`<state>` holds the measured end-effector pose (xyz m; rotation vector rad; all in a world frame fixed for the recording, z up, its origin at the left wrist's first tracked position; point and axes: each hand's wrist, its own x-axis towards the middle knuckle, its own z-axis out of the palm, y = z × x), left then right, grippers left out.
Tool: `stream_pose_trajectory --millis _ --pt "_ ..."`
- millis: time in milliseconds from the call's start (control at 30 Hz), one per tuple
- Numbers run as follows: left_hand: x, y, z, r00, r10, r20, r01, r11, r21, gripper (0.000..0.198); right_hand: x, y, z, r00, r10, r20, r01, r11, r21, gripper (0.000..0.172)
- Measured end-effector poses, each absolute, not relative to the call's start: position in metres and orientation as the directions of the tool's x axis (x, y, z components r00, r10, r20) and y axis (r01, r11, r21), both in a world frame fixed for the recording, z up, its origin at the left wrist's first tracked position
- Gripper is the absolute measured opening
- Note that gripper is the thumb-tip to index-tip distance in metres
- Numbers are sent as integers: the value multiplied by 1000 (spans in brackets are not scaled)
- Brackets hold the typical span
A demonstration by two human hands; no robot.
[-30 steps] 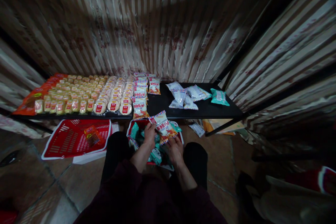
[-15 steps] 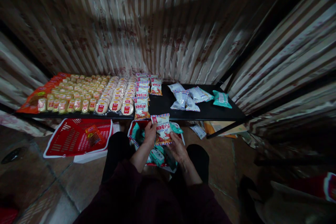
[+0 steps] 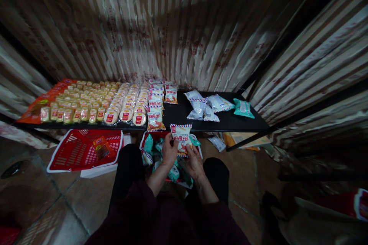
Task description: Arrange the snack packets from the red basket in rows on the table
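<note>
Between my two hands, a white snack bag [image 3: 181, 138] with striped edges and red lettering is held upright above a red basket [image 3: 142, 138]. My left hand [image 3: 169, 151] grips its left side. My right hand [image 3: 194, 160] pinches its lower right corner. Teal snack bags [image 3: 173, 172] and a few striped ones lie in the basket between my knees. On the black shelf [image 3: 184, 116] just ahead, matching snack bags [image 3: 155, 116] stand in a column, with a shorter second column [image 3: 171, 95] at the back.
Left along the shelf are rows of round wrapped biscuits [image 3: 125, 115], small yellow packets [image 3: 84, 114] and orange bags [image 3: 43, 101]. On its right lie loose pale bags [image 3: 198, 107] and a teal bag [image 3: 243, 108]. Another red basket [image 3: 69, 153] with an orange packet sits on the floor.
Both hands have shifted slightly right and up with the snack bag. My left hand's grip has moved along the bag's left edge. Things on the shelf look unchanged.
</note>
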<state>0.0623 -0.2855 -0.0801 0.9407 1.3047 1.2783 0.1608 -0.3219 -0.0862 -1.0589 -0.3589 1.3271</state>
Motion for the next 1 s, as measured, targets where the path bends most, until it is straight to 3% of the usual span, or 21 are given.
stream_pose_trajectory --millis 300,633,833,1000 --pt "67 -290 -76 -205 977 52 145 -22 989 36 160 -322 -87 323 903 -283 -522 -80 -849 51" --pt "68 -289 -74 -230 971 64 191 -20 981 16 161 -324 -80 376 926 -28 -149 31 -988 46" --pt "66 -291 -56 -190 973 -128 25 135 991 22 160 -328 -68 409 910 71 43 59 -997 39" --pt "66 -294 -46 -88 978 -188 -196 168 966 26 159 -328 -68 385 892 238 246 150 -958 33"
